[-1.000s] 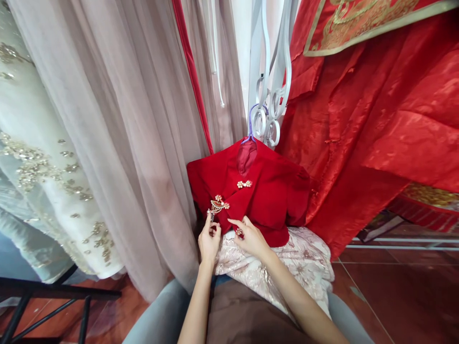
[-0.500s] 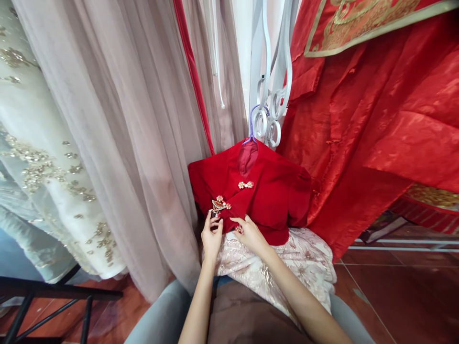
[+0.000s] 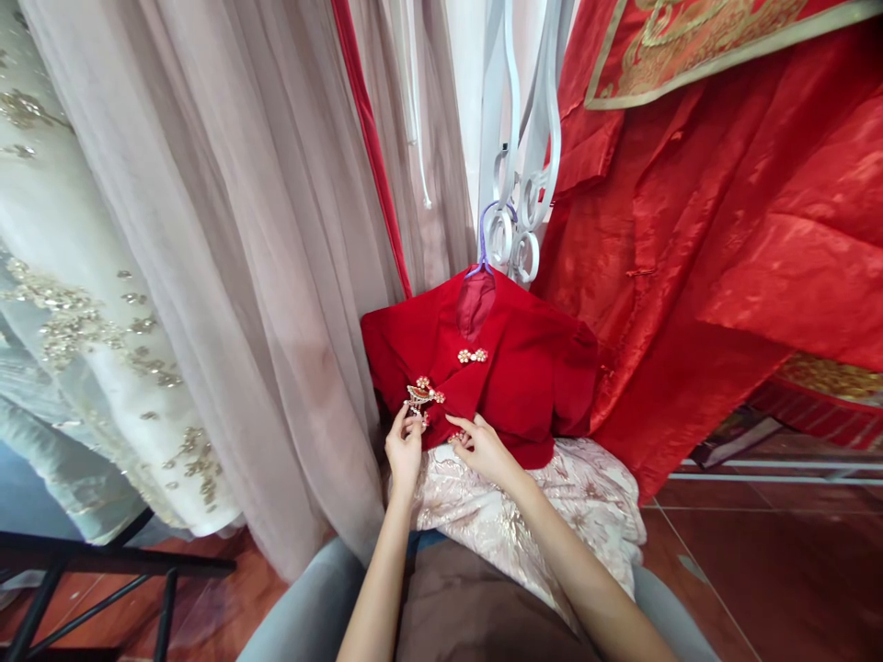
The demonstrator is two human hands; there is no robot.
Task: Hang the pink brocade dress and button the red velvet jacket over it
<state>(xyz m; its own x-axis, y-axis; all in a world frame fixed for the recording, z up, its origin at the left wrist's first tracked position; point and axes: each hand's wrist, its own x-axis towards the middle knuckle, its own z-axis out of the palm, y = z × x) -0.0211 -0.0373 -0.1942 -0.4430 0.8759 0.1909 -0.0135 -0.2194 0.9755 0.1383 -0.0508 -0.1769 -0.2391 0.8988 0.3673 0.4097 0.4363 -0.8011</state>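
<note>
A short red velvet jacket (image 3: 517,395) hangs on a purple hanger (image 3: 484,248) in front of me, its lower edge over my lap. A jewelled brooch (image 3: 420,393) with hanging beads sits on its front at left. My left hand (image 3: 404,450) pinches those beads just below the brooch. My right hand (image 3: 487,452) is closed at the jacket's hem, thumb and fingers around a flower-shaped clasp (image 3: 456,438), with the index fingertip pointing left. The fingers partly cover this clasp. Another flower clasp (image 3: 473,356) lies higher on the front, near the collar.
White-and-gold patterned fabric (image 3: 586,496) covers my lap under the jacket. Pale pink tulle (image 3: 276,322) and a gold-trimmed white dress (image 3: 103,322) hang at left. Red satin garments (image 3: 690,248) hang at right. A white scrolled metal rack (image 3: 528,253) carries the hanger. Black metal legs (image 3: 169,607) stand lower left.
My left hand has shifted slightly left and down, and light beads now show beside its fingertips. My right hand has moved a little right, staying at the hem.
</note>
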